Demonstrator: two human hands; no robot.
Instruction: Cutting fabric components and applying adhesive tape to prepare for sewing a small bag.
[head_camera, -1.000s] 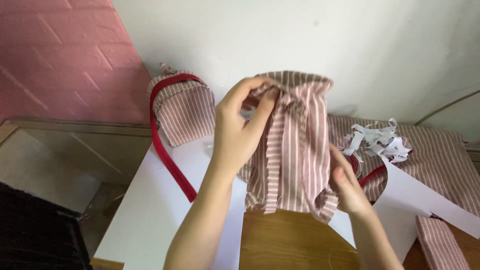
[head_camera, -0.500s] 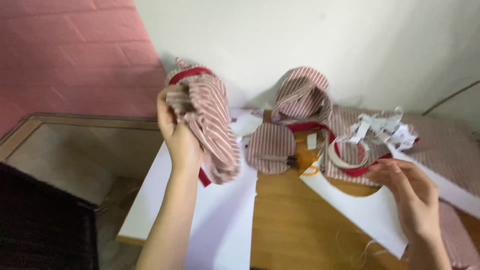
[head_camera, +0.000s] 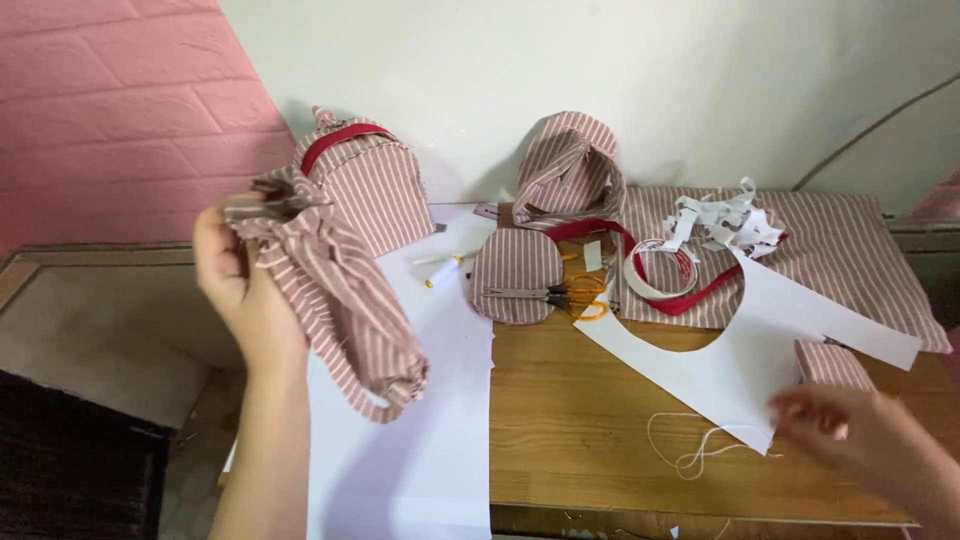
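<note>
The left hand was raised at the left side of the view, above the edge of the wooden surface. Its fingers were closed around the upper end of a bunched striped fabric piece, red-brown with white stripes. The gathered top of the piece came out above the fingers, and the long rest hung down and to the right, away from the palm, over a large white paper sheet which lay on the surface. The lower end of the fabric was free and not touched by any finger.

The right hand was low at the right side, blurred, just beside the corner of a white paper pattern with a curved cut. Whether its fingers pinched the paper or were only near it, I could not tell. A loose white thread lay on the wood close to this hand.

Behind, against the white wall, stood a small striped bag with red trim. Near it lay a marker pen. In the middle was a flat striped pouch piece with orange-handled scissors on it. Another folded striped piece leaned on the wall. To the right lay a wide striped cloth, carrying a roll of white tape and some white paper scraps.
</note>
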